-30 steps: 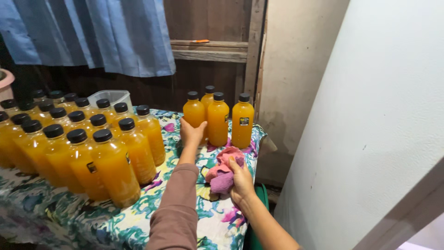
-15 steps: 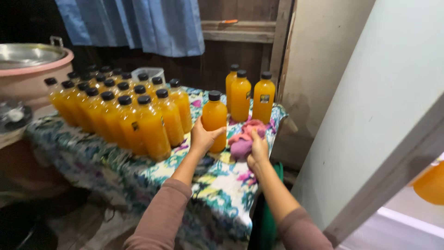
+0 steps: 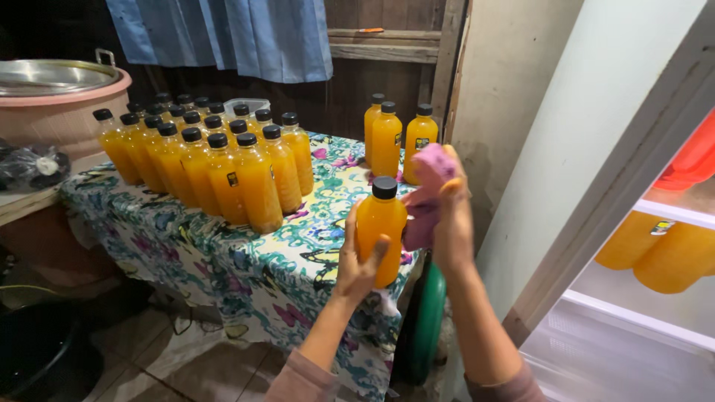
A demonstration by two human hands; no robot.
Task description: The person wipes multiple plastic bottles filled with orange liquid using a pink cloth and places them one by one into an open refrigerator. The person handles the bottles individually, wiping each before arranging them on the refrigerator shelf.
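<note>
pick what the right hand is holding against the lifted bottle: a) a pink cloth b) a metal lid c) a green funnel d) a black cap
a: the right hand presses a crumpled pink cloth against the side of the orange bottle, which the left hand grips from below, lifted off the floral tablecloth.

Both hands [image 3: 357, 264] raised, fingers curled

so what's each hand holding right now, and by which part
The left hand grips an orange juice bottle around its lower body. The right hand holds a bunched pink cloth against the bottle's side.
</note>
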